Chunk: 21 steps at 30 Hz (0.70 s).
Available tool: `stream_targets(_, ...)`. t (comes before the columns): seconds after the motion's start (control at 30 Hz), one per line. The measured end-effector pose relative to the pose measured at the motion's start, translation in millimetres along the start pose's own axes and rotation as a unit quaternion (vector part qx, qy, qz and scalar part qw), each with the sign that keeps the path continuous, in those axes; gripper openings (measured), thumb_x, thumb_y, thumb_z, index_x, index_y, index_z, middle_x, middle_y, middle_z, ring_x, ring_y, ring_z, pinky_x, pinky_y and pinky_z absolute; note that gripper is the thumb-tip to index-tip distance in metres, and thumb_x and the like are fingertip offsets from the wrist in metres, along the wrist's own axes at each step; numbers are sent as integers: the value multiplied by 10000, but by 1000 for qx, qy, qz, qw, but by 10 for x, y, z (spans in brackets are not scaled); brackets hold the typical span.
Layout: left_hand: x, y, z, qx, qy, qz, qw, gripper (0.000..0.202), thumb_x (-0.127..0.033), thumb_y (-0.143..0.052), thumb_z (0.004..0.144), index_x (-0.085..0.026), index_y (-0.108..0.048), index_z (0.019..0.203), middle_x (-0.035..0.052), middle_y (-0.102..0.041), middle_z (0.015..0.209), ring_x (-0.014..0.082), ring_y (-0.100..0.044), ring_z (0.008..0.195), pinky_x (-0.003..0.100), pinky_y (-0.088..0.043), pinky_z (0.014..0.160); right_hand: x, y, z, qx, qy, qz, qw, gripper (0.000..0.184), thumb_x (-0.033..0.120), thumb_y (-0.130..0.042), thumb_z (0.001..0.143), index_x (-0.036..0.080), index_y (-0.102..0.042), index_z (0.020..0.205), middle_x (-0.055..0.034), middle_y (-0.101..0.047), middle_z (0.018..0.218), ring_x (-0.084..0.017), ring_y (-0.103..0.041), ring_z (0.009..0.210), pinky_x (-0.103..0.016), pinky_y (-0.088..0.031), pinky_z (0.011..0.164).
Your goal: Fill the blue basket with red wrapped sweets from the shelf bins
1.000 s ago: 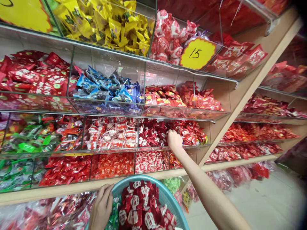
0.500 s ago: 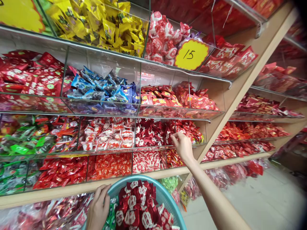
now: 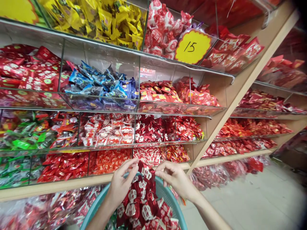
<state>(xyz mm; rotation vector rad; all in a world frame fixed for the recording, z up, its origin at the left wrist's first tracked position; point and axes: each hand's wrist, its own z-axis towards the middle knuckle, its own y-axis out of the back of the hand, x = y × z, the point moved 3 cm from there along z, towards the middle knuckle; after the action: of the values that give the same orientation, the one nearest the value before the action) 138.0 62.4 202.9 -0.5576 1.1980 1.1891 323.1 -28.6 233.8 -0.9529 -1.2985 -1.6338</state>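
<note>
A teal plastic basket [image 3: 168, 195] sits low in front of me, heaped with dark red candy packets with white print. My left hand [image 3: 121, 183] is closed in a pinch on the top of a bunch of these dark red packets [image 3: 141, 195], lifting it above the basket. My right hand [image 3: 178, 179] is just to the right, fingers curled and pinched at the bunch's upper right edge. Some green packets [image 3: 112, 220] show at the basket's left side.
Slanted wooden shelves [image 3: 230, 95] carry clear bins of wrapped sweets: yellow ones [image 3: 105, 19] on top, blue ones [image 3: 103, 86] in the middle, red, white and green ones below. A yellow price tag [image 3: 192, 46] reads 15. Grey floor [image 3: 251, 204] lies to the right.
My right hand has come down from the dark red bin on the shelf to the basket. My left hand left the basket's rim and took hold of the packet bunch.
</note>
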Motion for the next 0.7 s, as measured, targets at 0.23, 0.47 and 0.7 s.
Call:
stream_targets(0.23,161,-67,-247,-13,13,6,1000,206,-379,-584,798,-203,-689,776,-7,-704,777,128,-631,733,201,-502,694,-431,-274,-174,-7,-82,48,995,319,488,-610,788,170,-590,784,63,-509,470,-82,-491,402,-185,-341,419)
stream_targets(0.47,292,-159,-372,-6,-4,36,999,209,-352,-552,820,-207,-686,752,-3,-706,795,137,-642,770,220,-505,751,-740,-453,-331,-39,-116,80,989,374,531,-590,783,169,-521,718,55,-514,505,-77,-484,417,-190,-335,425)
stream_targets(0.7,412,-260,-401,-30,52,25,998,286,-436,-553,796,-196,-709,790,15,-728,767,164,-659,717,249,-527,695,-883,-415,-376,-43,-131,91,986,424,597,-582,754,181,-511,708,53,-526,494,-86,-482,414,-206,-349,425)
